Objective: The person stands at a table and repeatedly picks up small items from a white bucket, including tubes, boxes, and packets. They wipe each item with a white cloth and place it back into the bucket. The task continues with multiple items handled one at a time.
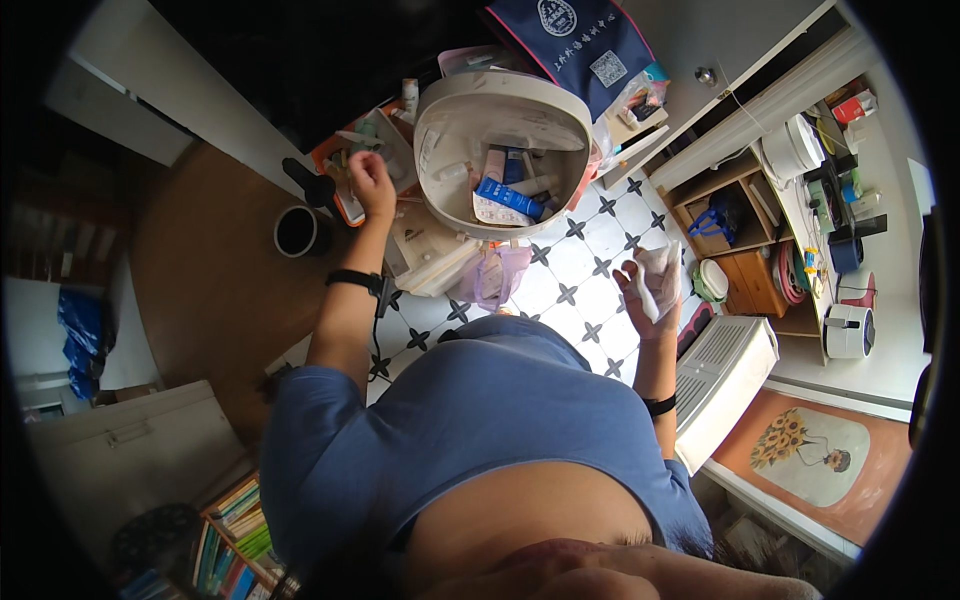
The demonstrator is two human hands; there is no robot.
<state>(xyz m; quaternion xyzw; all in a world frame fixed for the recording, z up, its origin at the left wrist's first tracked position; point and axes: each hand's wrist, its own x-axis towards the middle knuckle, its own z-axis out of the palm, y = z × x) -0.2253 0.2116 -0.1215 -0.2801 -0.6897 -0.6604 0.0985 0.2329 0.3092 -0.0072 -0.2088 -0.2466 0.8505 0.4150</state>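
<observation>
My left hand is raised beside the orange tray of small items, its fingers curled; whatever it may hold is hidden. To its right stands a cream, rounded open container with a blue tube and other small items inside. My right hand grips a crumpled white wipe at the right, apart from the container. Below the container are a beige box and a pink translucent bag.
A navy bag lies at the back, near a door. A black bin stands left. At right are a shelf unit, a white slatted unit and tiled floor; books show at lower left.
</observation>
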